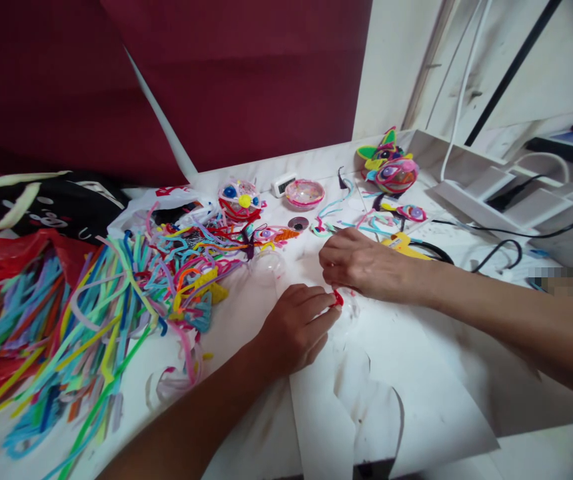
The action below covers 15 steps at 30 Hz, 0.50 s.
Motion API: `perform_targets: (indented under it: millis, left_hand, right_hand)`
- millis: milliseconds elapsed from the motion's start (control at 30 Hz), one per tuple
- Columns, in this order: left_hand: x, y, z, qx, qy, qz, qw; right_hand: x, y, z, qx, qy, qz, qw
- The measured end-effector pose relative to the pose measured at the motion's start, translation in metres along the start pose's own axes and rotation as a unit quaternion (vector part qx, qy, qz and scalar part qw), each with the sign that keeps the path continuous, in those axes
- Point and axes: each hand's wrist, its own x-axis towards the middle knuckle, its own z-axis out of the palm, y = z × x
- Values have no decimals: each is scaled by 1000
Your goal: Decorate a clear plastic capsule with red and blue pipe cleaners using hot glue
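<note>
— Where is room around your grip on the red piece (337,298)?
— Nearer me, white paper (416,373) lies bare between my forearms.
— What blocks?
— Left of my left hand (294,327), the pipe-cleaner pile (116,300); just beyond it, a clear dome (266,263). Beyond my right hand (361,263), a yellow shape (404,243) and black cable (496,250).

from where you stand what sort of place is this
Probably a craft desk at home: a heap of coloured pipe cleaners, a finished pipe-cleaner figure at the back, and the left hand and right hand pinching a red piece over white paper.
</note>
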Motion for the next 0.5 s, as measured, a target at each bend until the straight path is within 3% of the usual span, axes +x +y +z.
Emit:
perform_targets:
  millis: [100,267,367,500]
  left_hand:
    - [0,0,-1,4,-6,-3,1000]
    - [-2,0,0,6,-3,2,1000]
    - [-3,0,1,12,2,0,1000]
    - [-2,1,1,20,-6,2,1000]
  right_hand:
    - [-14,-8,0,6,68,88,994]
    - [-38,-31,-1,-25,167,239,956]
    - [-48,-44,0,-53,183,282,940]
    - [-50,-50,6,91,148,340,924]
